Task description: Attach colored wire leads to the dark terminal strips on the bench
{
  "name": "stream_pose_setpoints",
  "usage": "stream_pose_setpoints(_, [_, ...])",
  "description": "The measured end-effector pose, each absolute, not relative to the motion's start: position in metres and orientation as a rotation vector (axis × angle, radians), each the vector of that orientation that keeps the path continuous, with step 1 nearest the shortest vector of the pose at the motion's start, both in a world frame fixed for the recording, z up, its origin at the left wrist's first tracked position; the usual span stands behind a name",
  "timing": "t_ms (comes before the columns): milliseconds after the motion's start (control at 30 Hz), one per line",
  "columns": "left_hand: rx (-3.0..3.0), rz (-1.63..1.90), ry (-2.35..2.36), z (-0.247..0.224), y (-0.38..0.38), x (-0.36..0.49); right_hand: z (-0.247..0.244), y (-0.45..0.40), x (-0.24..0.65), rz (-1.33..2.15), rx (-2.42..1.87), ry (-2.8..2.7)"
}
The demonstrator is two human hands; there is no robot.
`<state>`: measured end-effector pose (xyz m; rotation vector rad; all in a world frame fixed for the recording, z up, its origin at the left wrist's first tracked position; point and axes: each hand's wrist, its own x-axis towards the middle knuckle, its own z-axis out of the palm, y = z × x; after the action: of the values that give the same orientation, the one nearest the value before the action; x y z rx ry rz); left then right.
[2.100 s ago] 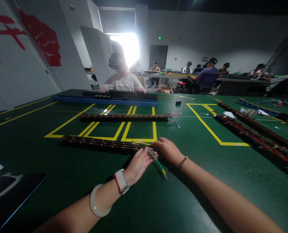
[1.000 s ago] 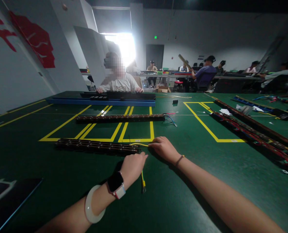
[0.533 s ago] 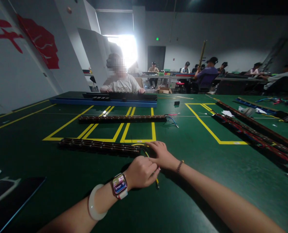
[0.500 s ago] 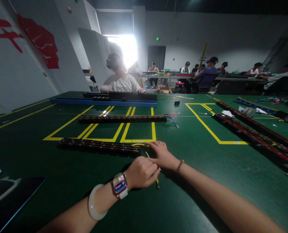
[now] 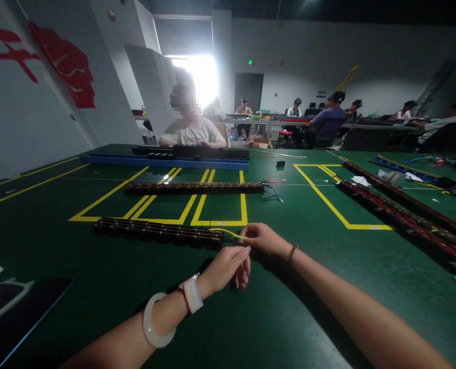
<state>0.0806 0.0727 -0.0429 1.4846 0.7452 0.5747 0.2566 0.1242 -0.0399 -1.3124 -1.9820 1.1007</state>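
Head view, and here's the right hand (image 5: 265, 239) just right of centre, thumb and fingers pinched on the yellow wire (image 5: 228, 232)! That wire runs from the right end of the dark bar (image 5: 159, 232), lying left of centre on the green table (image 5: 308, 318). Just below, the left hand (image 5: 224, 266) curls with fingers bent down; whether it grips anything, I can't tell. A second dark bar (image 5: 195, 188) lies higher up, mid-frame, and a person in a pale shirt (image 5: 195, 131) sits upper centre-left.
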Motion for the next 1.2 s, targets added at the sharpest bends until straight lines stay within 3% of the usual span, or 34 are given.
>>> stream_pose_setpoints(133, [1.038,0.657,0.66,-0.046,0.076,0.085,-0.035,0.117,0.25,0.885,-1.312,-1.894])
stream_pose_setpoints(367, [0.636,0.906,0.524,-0.046,0.083,0.086,-0.034,0.103,0.245,0.039,-1.366,-2.218])
stream_pose_setpoints(533, [0.538,1.025,0.507,-0.046,0.085,0.087,-0.043,0.103,0.249,-0.475,-0.953,-2.46])
stream_pose_setpoints(1200, [0.616,1.078,0.545,-0.053,0.088,0.084,-0.025,0.115,0.276,-0.734,-0.459,-2.698])
